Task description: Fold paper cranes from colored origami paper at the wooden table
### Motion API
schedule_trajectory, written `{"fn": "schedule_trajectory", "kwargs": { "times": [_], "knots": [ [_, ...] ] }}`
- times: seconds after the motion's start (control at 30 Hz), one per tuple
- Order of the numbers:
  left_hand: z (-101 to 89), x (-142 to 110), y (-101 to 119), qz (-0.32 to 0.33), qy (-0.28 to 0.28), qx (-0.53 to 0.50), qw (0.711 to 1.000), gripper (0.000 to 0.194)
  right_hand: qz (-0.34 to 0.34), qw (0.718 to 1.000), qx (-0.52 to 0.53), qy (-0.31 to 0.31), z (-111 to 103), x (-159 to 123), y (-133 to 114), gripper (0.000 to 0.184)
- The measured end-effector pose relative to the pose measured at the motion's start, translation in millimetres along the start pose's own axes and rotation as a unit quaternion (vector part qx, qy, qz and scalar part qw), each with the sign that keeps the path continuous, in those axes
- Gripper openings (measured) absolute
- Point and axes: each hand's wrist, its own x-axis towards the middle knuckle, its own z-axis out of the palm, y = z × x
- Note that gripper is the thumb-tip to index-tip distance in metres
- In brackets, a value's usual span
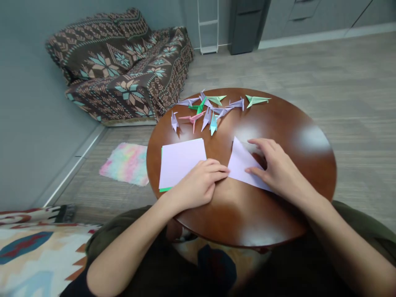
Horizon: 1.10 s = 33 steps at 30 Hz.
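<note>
A lilac sheet of origami paper (243,163), folded into a triangle, lies on the round table in front of me. My left hand (208,178) has its fingers pressed together, and their tips hold the paper's left corner against the table. Over the paper's right side is my right hand (270,163), thumb and fingers spread apart. Its thumb touches the sheet, and the hand hides the right corner. To the left sits a stack of square paper (181,161), lilac on top with green edges showing beneath.
Several folded paper cranes, among them a pink crane (193,119), a blue crane (213,123) and a light green crane (256,100), stand at the far side of the brown table (297,144). A patterned sofa (123,70) and a fluffy rug (126,164) are beyond, to the left.
</note>
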Motion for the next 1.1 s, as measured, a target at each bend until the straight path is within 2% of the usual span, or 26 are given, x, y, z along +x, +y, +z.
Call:
{"fn": "schedule_trajectory", "kwargs": {
  "times": [0.07,0.13,0.37,0.47,0.57,0.67,0.8,0.9,1.1],
  "knots": [
    [-1.9,1.8,-1.7,0.0,0.002,-0.013,1.0,0.059,-0.063,0.998,-0.03,-0.011,2.0,-0.3,-0.6,0.041],
    [-3.0,4.0,-3.4,-0.001,0.001,-0.02,1.0,0.06,-0.087,0.994,-0.061,-0.025,4.4,-1.2,-1.2,0.032],
    [0.3,11.7,-14.9,-0.015,0.023,-0.08,0.996,0.061,-0.099,0.989,-0.097,-0.045,7.3,-4.8,-0.6,0.037],
    [2.1,15.5,-16.4,-0.026,0.039,-0.081,0.996,0.049,-0.097,0.989,-0.099,-0.046,6.8,-5.8,-2.4,0.035],
    [3.5,20.8,-15.1,-0.028,0.028,-0.047,0.998,0.032,-0.098,0.99,-0.09,-0.04,7.5,-6.2,-3.8,0.029],
    [7.4,27.3,-14.8,-0.029,0.029,-0.01,0.999,0.025,-0.099,0.991,-0.078,-0.039,8.9,-6.1,-2.8,0.026],
    [14.5,34.2,-15.0,-0.031,0.058,0.046,0.997,0.029,-0.101,0.992,-0.072,-0.038,11.0,-5.5,0.2,0.025],
    [16.0,35.5,-11.8,-0.04,0.031,0.094,0.994,0.039,-0.102,0.991,-0.076,-0.038,10.6,-5.8,0.2,0.026],
    [11.3,28.5,6.3,-0.036,0.006,0.095,0.995,0.035,-0.126,0.985,-0.095,-0.065,-2.7,-13.4,-8.2,0.027]
  ]
}}
